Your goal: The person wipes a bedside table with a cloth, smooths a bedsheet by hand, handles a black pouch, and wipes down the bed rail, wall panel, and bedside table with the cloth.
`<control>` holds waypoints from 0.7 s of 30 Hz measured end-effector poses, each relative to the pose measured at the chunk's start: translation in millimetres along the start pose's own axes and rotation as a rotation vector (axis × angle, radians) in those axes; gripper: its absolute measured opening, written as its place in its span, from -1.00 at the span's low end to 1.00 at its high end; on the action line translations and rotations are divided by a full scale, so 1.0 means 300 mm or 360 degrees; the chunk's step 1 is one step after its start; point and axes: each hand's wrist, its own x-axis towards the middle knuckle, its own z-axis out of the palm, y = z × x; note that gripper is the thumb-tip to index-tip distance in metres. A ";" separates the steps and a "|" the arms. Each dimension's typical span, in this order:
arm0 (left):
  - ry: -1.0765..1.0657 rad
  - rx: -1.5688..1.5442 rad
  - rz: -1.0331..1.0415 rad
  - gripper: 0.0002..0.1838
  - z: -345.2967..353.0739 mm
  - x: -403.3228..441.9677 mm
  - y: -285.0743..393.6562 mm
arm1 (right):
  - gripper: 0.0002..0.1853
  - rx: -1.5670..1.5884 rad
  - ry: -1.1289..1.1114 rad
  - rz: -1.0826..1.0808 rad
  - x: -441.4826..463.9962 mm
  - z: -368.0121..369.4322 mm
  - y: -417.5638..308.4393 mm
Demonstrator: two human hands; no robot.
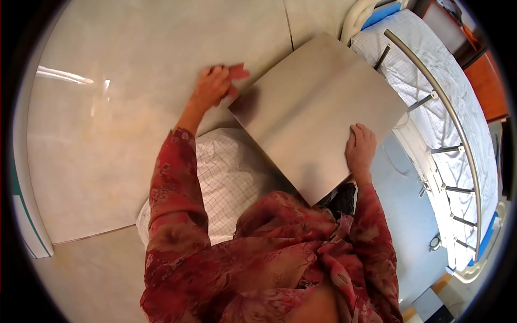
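My left hand (212, 86) is closed round a crumpled red cloth (238, 71), whose ends stick out past the fingers, just off the left corner of a flat grey metallic panel (323, 107). On the panel's right side lies my right hand (361, 148), palm down with its fingers resting on the surface and nothing seen in it. The panel is tilted across the view, with a dark reflection near its left corner. White checked fabric (226, 167) bulges out below the panel, partly covered by it and by my red patterned sleeves and clothing.
A bed (412, 48) with checked white bedding and a curved metal side rail (467, 145) stands along the right. A caster (435, 243) shows beneath it. Pale floor tiles (134, 134) spread on the left, beside a white and green edge (32, 231).
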 end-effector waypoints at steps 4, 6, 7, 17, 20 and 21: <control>0.0399 0.0135 -0.0050 -0.81 -0.042 0.310 -0.158 | -0.75 0.0031 -0.0008 0.0017 0.009 -0.007 -0.003; 0.0318 0.0151 -0.0248 -0.76 -0.073 0.435 -0.184 | -0.76 0.0018 -0.0012 0.0014 0.011 -0.008 -0.004; 0.0299 0.0139 -0.0288 -0.74 -0.084 0.465 -0.182 | -0.76 0.0018 -0.0018 0.0019 0.012 -0.005 -0.004; -0.0114 -0.0326 -0.0076 -0.55 0.159 0.024 0.152 | -0.72 0.0056 0.0016 -0.0032 -0.018 0.024 0.090; -0.0205 -0.0279 -0.0018 -0.68 0.137 -0.120 0.222 | -0.71 0.0100 0.0026 -0.0031 -0.018 0.004 0.105; -0.0307 -0.0366 -0.0017 -0.73 0.163 -0.164 0.233 | -0.69 0.0139 0.0032 0.0003 -0.025 0.006 0.117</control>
